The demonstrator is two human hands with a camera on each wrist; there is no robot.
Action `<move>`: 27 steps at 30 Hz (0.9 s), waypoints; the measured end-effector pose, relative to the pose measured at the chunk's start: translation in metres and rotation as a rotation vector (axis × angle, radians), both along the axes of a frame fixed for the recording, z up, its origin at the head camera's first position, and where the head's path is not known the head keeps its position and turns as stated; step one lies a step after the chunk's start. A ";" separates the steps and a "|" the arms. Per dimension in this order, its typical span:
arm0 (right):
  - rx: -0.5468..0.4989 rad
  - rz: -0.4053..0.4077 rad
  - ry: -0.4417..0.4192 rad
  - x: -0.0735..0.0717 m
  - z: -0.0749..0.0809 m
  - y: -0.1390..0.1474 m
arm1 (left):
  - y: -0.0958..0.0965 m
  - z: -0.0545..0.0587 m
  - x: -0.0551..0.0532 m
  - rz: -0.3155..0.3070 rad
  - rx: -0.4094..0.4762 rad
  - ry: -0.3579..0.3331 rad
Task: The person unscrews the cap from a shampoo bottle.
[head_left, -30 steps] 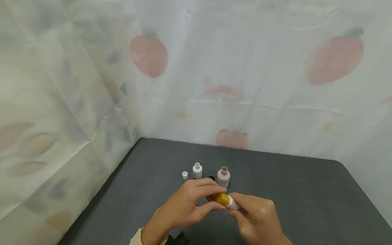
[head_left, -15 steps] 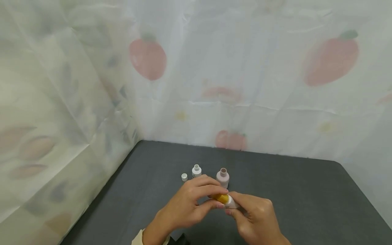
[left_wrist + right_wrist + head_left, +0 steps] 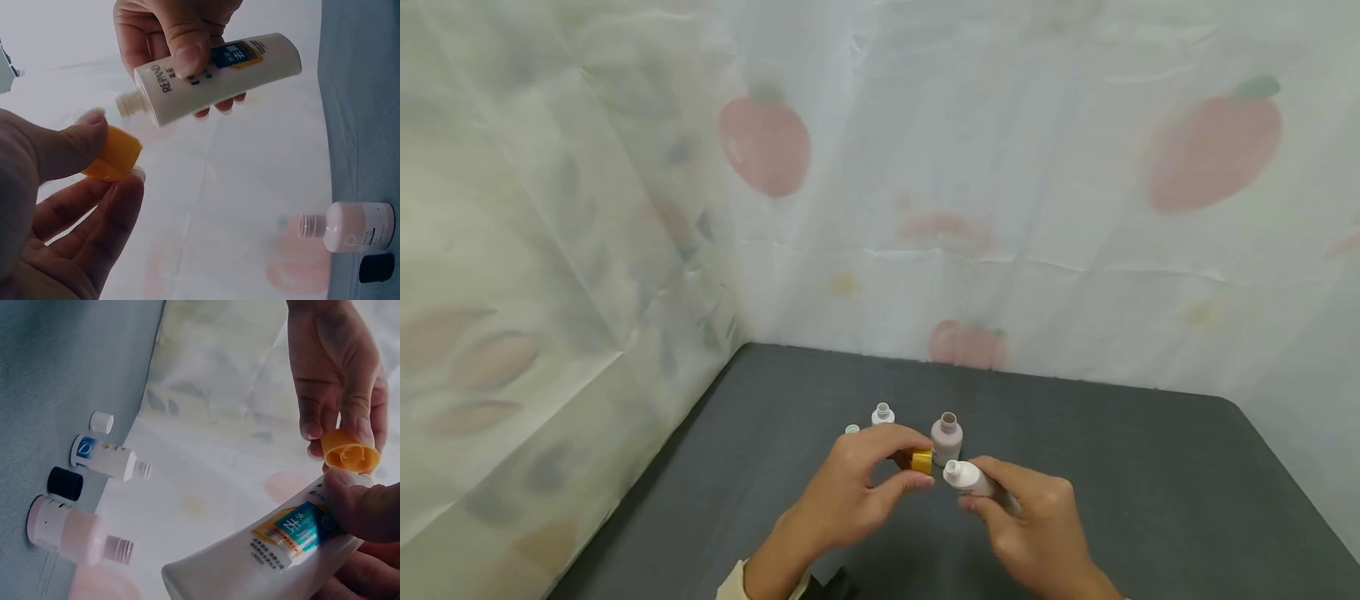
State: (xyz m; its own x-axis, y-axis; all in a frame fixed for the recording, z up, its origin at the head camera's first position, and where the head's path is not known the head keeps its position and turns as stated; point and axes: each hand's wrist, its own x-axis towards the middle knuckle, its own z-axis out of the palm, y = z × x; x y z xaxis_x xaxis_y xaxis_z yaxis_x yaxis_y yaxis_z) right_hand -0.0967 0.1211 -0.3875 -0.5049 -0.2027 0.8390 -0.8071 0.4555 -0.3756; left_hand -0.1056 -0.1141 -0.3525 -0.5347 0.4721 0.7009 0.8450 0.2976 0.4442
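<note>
My left hand (image 3: 846, 492) pinches an orange-yellow cap (image 3: 115, 154) between thumb and fingers, its hollow underside showing in the right wrist view. A short gap separates that cap from the bare threaded neck of a white, flattened squeeze bottle (image 3: 225, 78). Gripping the bottle's body is my right hand (image 3: 1041, 521), thumb across the printed front. In the head view the bottle is tilted, its neck toward the left hand. Both hands are above the dark table, and part of the bottle is hidden behind the right fingers.
Just beyond the hands, an uncapped pink bottle (image 3: 947, 440) and a smaller uncapped white bottle (image 3: 106, 457) stand on the dark table (image 3: 1120, 483). A black cap (image 3: 65, 483) and a white cap (image 3: 102, 422) lie beside them. Fruit-printed sheeting (image 3: 1037, 167) hangs behind and on the left.
The orange-yellow cap has come off the squeeze bottle: earlier both hands held them together. The left hand has moved slightly left with the cap; the bottle's neck now shows.
</note>
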 end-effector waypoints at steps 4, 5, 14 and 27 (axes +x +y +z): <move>-0.003 -0.018 -0.045 -0.003 0.001 0.004 | -0.001 -0.005 -0.006 0.006 0.040 0.023; -0.006 -0.019 -0.063 -0.003 0.002 0.005 | -0.002 -0.006 -0.008 0.011 0.048 0.027; -0.046 -0.042 -0.182 -0.010 0.001 0.012 | -0.003 -0.014 -0.012 0.054 0.089 -0.060; -0.051 -0.149 -0.386 -0.017 0.000 0.016 | -0.002 -0.028 -0.019 0.115 0.098 -0.168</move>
